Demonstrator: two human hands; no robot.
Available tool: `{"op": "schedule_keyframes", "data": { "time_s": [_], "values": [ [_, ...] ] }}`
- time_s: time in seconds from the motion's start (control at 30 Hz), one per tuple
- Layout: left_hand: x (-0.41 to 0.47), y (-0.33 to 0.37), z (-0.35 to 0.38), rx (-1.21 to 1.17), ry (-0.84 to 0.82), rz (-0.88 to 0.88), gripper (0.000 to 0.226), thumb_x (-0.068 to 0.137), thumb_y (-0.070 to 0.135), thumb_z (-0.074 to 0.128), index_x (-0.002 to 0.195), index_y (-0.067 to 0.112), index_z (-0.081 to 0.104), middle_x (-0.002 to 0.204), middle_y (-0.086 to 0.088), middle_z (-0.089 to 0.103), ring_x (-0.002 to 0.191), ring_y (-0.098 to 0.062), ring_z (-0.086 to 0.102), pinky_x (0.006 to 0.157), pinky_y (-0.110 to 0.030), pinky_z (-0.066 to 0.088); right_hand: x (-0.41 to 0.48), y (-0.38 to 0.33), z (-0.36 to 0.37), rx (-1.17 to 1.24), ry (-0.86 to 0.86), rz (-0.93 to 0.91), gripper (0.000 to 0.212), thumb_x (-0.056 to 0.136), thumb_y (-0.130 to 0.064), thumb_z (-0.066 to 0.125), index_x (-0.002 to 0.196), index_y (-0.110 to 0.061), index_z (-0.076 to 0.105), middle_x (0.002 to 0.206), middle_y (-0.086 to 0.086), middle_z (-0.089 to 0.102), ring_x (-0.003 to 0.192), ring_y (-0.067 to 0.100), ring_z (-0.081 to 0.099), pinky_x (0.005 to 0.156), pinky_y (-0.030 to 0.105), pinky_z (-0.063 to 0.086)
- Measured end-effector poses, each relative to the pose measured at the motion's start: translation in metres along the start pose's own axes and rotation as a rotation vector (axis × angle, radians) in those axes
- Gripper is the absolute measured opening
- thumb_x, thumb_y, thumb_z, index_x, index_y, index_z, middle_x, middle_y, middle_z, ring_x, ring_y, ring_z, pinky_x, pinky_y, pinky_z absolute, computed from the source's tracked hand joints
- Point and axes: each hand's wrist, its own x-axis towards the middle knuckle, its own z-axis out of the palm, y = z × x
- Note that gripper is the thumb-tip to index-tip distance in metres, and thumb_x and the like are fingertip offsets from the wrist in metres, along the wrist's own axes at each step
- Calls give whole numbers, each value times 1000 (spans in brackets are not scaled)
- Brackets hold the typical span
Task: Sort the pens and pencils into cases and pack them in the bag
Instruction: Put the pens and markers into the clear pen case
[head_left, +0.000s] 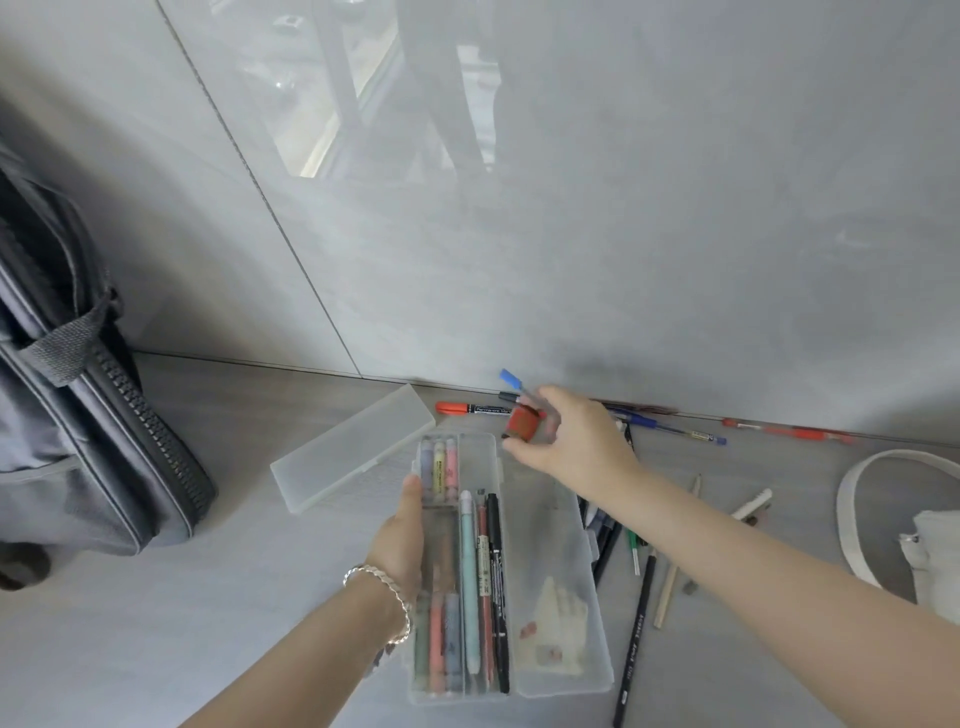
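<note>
Roughly halfway: the left hand (402, 543) grips the partly filled open case (545, 525), the right hand (571, 441) pinches a blue-capped pen (511, 381) and a small red thing (521, 423) just beyond it, while loose pens (643, 590) and the bag (78, 415) still wait.

The bag (78, 415) is dark grey with a black zipper, and the closed case (353, 452) and the open case (548, 519) are both frosted see-through plastic. The highlighters (440, 465) are pastel purple, yellow and pink, and there's a mint green pen (469, 582) and a black fineliner (496, 561). Other stuff: a red little block (522, 423), a blue-capped pen (511, 379), a red-and-black permanent marker (470, 408), a blue pen (670, 428), plus a silver bracelet (387, 584).
</note>
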Motion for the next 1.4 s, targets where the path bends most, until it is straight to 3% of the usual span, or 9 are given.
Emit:
{"op": "schedule_keyframes", "data": {
  "time_s": [0.1,0.2,0.37,0.47,0.8,0.87,1.0,1.17,1.4],
  "values": [
    [1,1,9,-236,-234,13,74,89,66,19,119,12,60,120,-13,64,103,-29,60,91,-43,47,-43,-39,-14,153,-252,-97,42,73,-32,75,110,-21,56,79,-20,50,77,0,50,71,16,39],
    [-3,4,21,-376,-309,42,59,96,52,20,91,12,64,79,-9,74,87,-24,62,76,-38,47,-67,-43,-7,28,-357,-205,54,76,-31,73,125,-26,50,105,-16,57,94,-3,49,82,15,38],
    [-19,7,32,-339,-367,81,55,98,46,24,93,7,64,88,-10,68,82,-20,64,76,-31,50,-77,-21,7,-35,-228,-244,49,74,-31,71,119,-25,55,104,-8,53,104,2,45,86,24,44],
    [-20,7,34,-317,-387,88,57,98,44,22,96,5,63,76,-7,72,65,-14,69,57,-24,55,-82,-15,10,-92,-141,-322,46,75,-29,68,119,-21,57,115,-12,60,108,2,38,80,20,43],
    [-28,5,44,-269,-296,48,61,96,49,26,120,2,56,99,-16,66,93,-26,62,78,-36,50,-91,-9,7,-2,-146,-305,14,76,-26,72,88,-20,72,117,-11,42,99,9,37,86,32,43],
    [-28,0,46,-265,-308,51,62,96,50,23,120,4,56,114,-17,64,109,-27,59,94,-41,47,-95,-10,5,52,-149,-234,23,77,-32,70,97,-21,70,109,-15,39,99,6,41,89,26,42],
    [-30,-7,46,-284,-307,37,65,95,55,17,97,12,66,80,-11,74,83,-26,67,69,-35,51,-105,-8,-10,196,-21,22,40,94,-40,40,129,-21,47,96,-17,36,84,-5,47,77,5,37],
    [-32,-13,49,-410,-232,43,60,95,55,22,83,16,66,61,-6,74,72,-25,66,65,-34,50,-122,-7,-2,27,-12,102,42,100,-25,30,142,-21,30,102,-7,38,79,3,47,76,13,40],
    [-40,-7,55,-502,-155,48,59,92,59,25,88,16,64,81,-12,71,80,-29,65,67,-36,51,-124,2,28,-212,265,-13,40,84,-41,42,111,-20,63,79,-6,56,77,11,51,65,21,45]
  ]
}}
